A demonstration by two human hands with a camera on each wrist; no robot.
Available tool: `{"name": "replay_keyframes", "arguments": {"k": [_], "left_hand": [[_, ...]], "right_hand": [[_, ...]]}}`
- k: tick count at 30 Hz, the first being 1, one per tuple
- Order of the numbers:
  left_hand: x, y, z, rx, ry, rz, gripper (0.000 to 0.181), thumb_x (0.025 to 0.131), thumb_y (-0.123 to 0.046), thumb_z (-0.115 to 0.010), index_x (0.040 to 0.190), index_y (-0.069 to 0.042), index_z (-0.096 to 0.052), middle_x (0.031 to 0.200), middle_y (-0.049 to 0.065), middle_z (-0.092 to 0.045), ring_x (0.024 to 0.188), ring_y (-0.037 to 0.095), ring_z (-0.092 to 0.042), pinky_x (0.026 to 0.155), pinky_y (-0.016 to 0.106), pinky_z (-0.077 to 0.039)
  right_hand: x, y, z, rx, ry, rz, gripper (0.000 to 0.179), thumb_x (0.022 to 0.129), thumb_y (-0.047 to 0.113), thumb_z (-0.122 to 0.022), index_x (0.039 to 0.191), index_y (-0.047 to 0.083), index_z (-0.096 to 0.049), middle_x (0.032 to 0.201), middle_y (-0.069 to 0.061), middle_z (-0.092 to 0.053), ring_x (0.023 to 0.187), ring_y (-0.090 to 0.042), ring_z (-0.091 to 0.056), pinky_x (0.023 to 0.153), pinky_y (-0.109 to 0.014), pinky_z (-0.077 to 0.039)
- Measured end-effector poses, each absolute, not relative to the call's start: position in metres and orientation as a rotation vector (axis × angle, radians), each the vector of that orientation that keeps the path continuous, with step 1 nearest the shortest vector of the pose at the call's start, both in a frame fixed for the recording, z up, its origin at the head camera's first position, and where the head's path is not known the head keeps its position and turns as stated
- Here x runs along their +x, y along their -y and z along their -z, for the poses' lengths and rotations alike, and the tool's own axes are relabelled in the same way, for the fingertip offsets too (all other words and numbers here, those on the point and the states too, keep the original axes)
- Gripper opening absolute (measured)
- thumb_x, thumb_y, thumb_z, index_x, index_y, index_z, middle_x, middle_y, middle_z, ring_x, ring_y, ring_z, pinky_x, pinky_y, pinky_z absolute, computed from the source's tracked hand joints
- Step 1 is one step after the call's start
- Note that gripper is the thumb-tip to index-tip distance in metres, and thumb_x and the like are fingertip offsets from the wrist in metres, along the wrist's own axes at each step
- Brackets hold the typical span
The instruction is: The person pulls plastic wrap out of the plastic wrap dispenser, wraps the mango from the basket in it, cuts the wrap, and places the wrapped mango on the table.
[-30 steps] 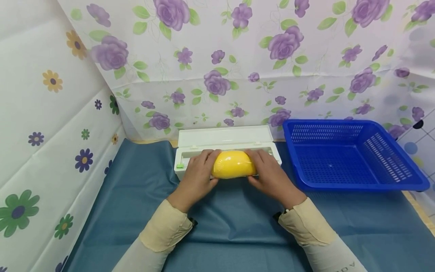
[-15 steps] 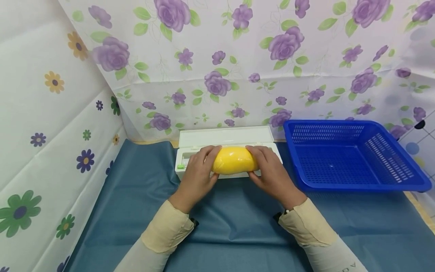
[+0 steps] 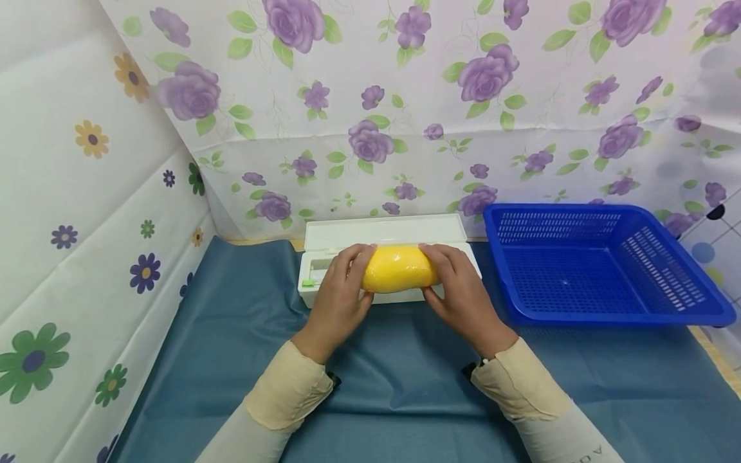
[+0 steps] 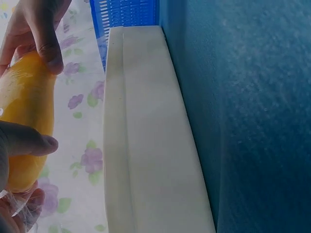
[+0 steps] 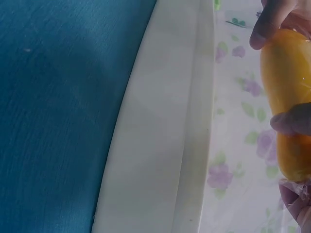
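A yellow oblong fruit [image 3: 399, 269], smooth and shiny under clear cling film, is held up by both hands over a white cling film dispenser [image 3: 384, 233]. My left hand [image 3: 340, 292] grips its left end and my right hand [image 3: 462, 296] its right end, thumbs on the near side. In the left wrist view, loose film bunches at the near end of the fruit [image 4: 29, 107]. The right wrist view shows film gathered at its lower end too. The dispenser's lid stands open at the back, and a green slider [image 3: 309, 283] sits at its left. The hands hide much of its middle.
A blue plastic basket [image 3: 608, 315] with slotted walls stands right of the dispenser. Dark blue cloth [image 3: 393, 424] covers the table. A flowered sheet [image 3: 324, 128] hangs behind, and another sheet [image 3: 116, 212] hangs on the left.
Both hands have lifted the wrapped fruit slightly, up and away in the head view, showing more of the dispenser's front. The grip looks the same; the dispenser and basket stay put.
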State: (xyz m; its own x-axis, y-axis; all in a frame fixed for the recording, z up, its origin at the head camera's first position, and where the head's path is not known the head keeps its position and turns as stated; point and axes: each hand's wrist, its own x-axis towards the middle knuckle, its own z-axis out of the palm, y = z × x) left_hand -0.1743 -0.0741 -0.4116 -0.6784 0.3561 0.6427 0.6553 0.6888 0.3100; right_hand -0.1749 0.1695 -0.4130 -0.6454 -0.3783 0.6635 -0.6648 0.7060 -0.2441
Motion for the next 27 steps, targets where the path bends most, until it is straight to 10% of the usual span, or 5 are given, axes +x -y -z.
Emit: {"name": "replay_keyframes", "arguments": {"k": [27], "left_hand": [[-0.173,0.074,0.400,-0.799,2.283,0.788,0.085,0.077,-0.006,-0.087,0.149,-0.014,-0.043,0.141,0.014,-0.047,0.127,0.030,-0.052,0.102,0.045,-0.052]], "right_hand": [[-0.176,-0.167,0.406,0.765,2.276,-0.711,0.076,0.079,-0.004,-0.080,0.145,0.012,-0.046,0.137,-0.016,-0.052,0.124,-0.033,-0.052,0.105,-0.049,-0.049]]}}
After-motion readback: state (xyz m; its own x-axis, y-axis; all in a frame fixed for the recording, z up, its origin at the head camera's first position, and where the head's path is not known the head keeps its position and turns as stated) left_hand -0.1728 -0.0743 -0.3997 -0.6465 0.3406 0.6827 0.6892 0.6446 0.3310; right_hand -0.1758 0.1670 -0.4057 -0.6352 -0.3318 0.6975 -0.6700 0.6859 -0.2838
